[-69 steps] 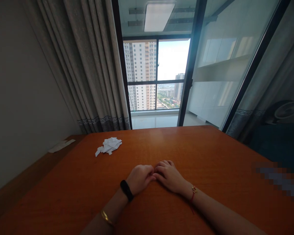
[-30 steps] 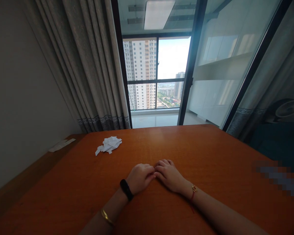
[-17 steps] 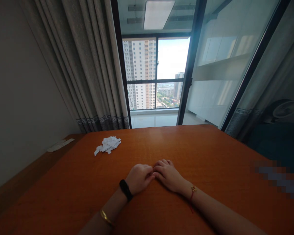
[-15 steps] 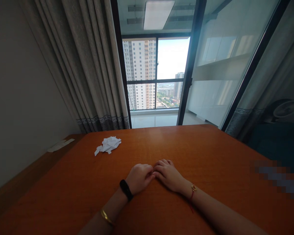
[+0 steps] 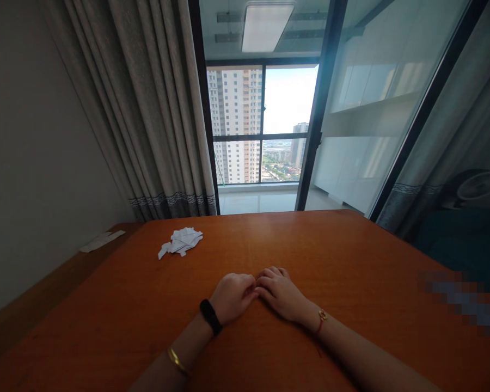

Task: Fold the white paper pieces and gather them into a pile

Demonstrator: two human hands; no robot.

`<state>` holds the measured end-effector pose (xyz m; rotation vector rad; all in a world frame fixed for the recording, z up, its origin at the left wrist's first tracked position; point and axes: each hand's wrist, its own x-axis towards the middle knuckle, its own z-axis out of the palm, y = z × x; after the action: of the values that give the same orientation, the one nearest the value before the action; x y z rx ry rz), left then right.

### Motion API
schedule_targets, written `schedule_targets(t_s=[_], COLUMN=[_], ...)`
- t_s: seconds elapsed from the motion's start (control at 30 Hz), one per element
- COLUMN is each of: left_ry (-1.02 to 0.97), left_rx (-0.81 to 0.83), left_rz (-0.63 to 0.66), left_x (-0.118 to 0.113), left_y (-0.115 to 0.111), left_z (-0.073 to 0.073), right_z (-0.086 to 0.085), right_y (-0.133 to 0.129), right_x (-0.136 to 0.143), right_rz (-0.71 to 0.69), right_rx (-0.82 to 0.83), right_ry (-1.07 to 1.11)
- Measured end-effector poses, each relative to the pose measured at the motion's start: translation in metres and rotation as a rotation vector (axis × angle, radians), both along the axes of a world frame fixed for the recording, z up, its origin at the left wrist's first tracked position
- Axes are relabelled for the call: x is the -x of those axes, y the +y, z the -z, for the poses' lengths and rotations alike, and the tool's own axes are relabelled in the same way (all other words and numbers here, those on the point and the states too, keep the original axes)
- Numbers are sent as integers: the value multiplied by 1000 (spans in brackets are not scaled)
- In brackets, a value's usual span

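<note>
At far left, a pale strip [image 5: 102, 241] is lying on a wooden ledge [image 5: 55, 286], and a grey curtain [image 5: 155, 120] is hanging behind. Folded white paper [image 5: 185, 241] is sitting in a heap on the far left part of the orange-brown table [image 5: 330, 245]. The left hand [image 5: 233, 296] is curling its fingers inward; whether it is holding anything, I cannot tell. The right hand [image 5: 281, 294] is resting palm down, half open, fingers loosely bending, its fingertips meeting the left's. A round fan [image 5: 479, 185] is standing at right.
</note>
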<state>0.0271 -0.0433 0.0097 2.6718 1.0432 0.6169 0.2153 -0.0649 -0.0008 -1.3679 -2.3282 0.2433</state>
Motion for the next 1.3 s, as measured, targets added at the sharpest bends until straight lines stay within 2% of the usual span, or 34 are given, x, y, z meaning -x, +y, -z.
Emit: schedule_targets(t_s=[0.3,0.83,1.03,1.3], left_ry=[29,10,-1,-32], left_rx=[-53,-15,21,79], left_rz=[20,22,-22,-16], left_x=[1,0,-1,0], left_y=[0,0,-2,-3], left_z=[-2,0,-2,-3], right_z=[-2,-2,-3,-3], right_y=[-2,-1,-2,-1], right_x=[2,1,1,2], right_rz=[4,0,-1,-56], right_rx=[-6,6,24,-28], right_ry=[-10,-1,15,44])
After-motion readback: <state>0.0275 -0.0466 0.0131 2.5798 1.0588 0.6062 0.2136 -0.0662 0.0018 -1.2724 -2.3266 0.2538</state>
